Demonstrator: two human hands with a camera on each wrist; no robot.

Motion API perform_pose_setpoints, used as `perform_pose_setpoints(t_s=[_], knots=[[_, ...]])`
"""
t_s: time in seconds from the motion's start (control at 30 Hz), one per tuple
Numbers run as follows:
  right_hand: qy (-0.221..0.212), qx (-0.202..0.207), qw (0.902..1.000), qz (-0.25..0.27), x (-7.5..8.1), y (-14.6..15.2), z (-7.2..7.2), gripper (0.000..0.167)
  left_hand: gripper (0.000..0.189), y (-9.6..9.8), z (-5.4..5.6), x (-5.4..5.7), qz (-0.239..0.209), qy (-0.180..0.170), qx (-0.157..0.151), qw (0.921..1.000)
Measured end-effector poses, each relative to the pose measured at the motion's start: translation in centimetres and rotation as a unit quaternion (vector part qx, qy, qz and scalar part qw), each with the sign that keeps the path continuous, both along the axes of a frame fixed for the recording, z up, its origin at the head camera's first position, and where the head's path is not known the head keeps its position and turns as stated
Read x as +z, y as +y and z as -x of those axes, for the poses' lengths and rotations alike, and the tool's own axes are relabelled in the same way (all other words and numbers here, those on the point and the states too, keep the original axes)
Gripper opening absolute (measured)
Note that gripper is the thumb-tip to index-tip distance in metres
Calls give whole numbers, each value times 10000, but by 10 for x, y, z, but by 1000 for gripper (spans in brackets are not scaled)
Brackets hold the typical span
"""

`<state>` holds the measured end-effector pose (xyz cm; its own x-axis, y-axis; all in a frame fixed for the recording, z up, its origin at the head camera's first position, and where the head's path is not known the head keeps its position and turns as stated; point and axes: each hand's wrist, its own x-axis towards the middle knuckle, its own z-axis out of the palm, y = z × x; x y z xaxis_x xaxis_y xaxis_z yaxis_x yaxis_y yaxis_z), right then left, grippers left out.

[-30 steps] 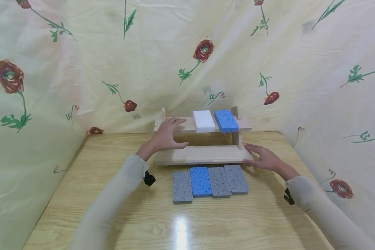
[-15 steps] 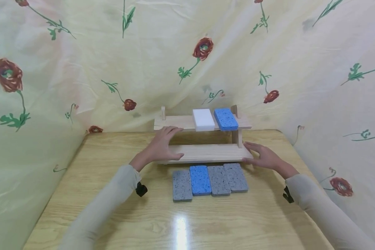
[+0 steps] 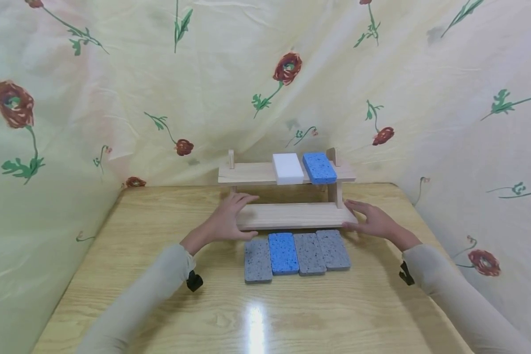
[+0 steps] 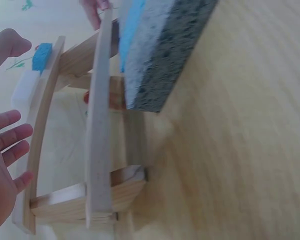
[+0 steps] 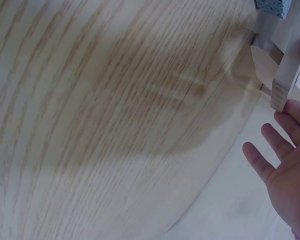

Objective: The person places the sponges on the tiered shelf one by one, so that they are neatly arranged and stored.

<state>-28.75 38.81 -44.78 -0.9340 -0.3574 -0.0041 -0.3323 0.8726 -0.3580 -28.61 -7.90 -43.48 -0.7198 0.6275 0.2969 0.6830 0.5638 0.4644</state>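
Two Hands at the Ends of a Pale Wooden Rack

The wooden rack point(image 3: 292, 216) is a two-tier stand of straight, pale planks with fine grain, joined by flat wooden end supports with rounded tops. The left hand point(image 3: 223, 219) is at the rack's left end, thumb and fingers spread wide with nothing between them; whether it touches the wood cannot be told. The right hand point(image 3: 376, 221) is at the rack's right end, its fingers straight and apart, the index fingertip against the end of the lower plank; how firmly it presses cannot be told.

On the rack's upper plank, right of its middle, lie a smooth white block point(image 3: 287, 169) with crisp edges and, just beside it, a speckled blue sponge point(image 3: 320, 167) with rounded corners.

In front of the rack, a close row of rounded rectangles lies flat: a pitted grey sponge point(image 3: 258, 261), a dark-flecked blue pad point(image 3: 283, 253) and two more grey pads point(image 3: 309, 253). Beneath the rack spreads a glossy wood-grain table point(image 3: 327, 314); behind it hangs softly creased cream cloth point(image 3: 230, 88) printed with red flowers.
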Motion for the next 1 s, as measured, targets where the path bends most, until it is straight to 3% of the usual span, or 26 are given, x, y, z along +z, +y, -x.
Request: perform_pose_setpoints(t_s=[0.53,1.0], knots=[[-73,-33,10000,-22,2,-2,3,84,94,-6,-20,-24,640,-225,-345,9971],[-129,-38,9999,-65,3,-3,4,85,104,-7,-32,-32,989,134,-481,9938]])
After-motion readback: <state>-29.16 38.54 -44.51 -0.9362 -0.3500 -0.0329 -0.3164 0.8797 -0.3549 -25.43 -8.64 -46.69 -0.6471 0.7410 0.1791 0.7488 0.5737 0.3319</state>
